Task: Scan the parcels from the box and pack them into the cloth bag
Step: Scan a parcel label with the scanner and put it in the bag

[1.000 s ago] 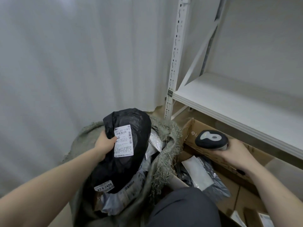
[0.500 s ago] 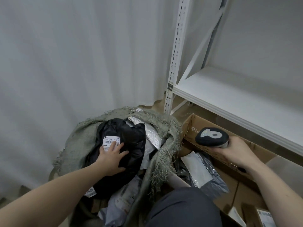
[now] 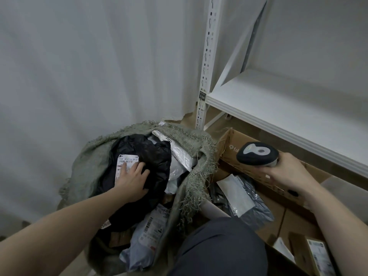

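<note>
A black plastic parcel [image 3: 153, 156] with a white label lies inside the open grey-green cloth bag [image 3: 89, 166], on top of several grey and silver parcels. My left hand [image 3: 131, 182] rests flat on it, fingers spread over the label. My right hand [image 3: 286, 172] grips a dark handheld scanner [image 3: 256, 154] above the brown cardboard box [image 3: 235, 144]. In the box lies a grey plastic parcel [image 3: 251, 204] with a white label.
A white metal shelf [image 3: 278, 108] juts out at right above the box, with its perforated upright [image 3: 207, 62] behind the bag. A white curtain hangs at left. My knee in dark trousers [image 3: 219, 248] sits between bag and box. Small labelled cartons [image 3: 316, 255] lie at the bottom right.
My left hand lowered the black parcel from upright into the bag and now lies flat on it. My right hand with the scanner stayed nearly still.
</note>
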